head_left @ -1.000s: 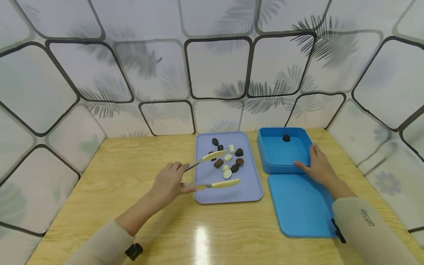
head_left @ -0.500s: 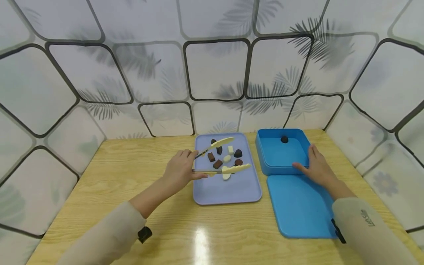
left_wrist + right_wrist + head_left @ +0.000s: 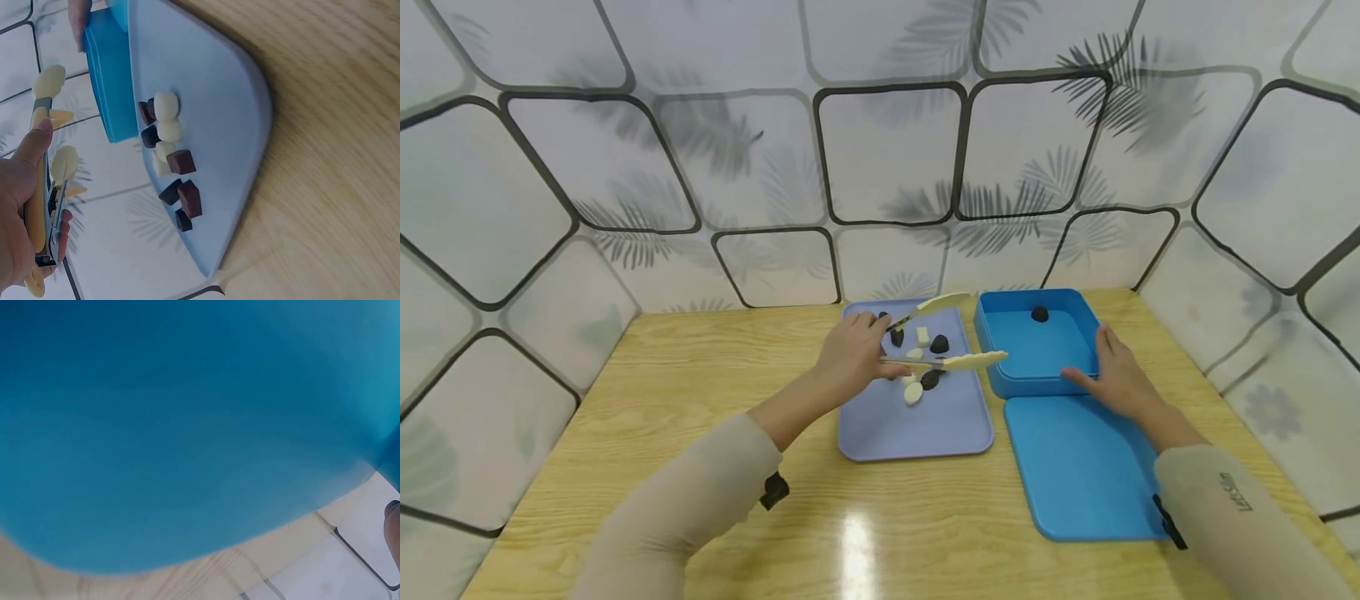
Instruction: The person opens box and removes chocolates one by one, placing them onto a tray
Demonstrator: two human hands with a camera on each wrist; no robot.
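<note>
My left hand (image 3: 852,354) grips metal tongs with cream tips (image 3: 973,361) above the lavender tray (image 3: 917,437). The two tips stand apart with nothing seen between them, and they reach toward the blue box (image 3: 1037,385). Dark, brown and white chocolates (image 3: 181,162) lie on the tray, some hidden by the hand and tongs in the head view. One dark chocolate (image 3: 1040,313) sits inside the box near its back wall. Against the box's near right corner, my right hand (image 3: 1116,375) rests with fingers extended along the side and thumb at the front rim.
A flat blue lid (image 3: 1082,467) lies on the wooden table (image 3: 722,367) in front of the box, under the right wrist. Patterned fabric walls (image 3: 887,158) enclose the back and sides. Blue plastic fills most of the right wrist view.
My left hand has carried the tongs rightward and slightly away, from over the tray's left half to near the box's left wall. My right hand stays at the box corner.
</note>
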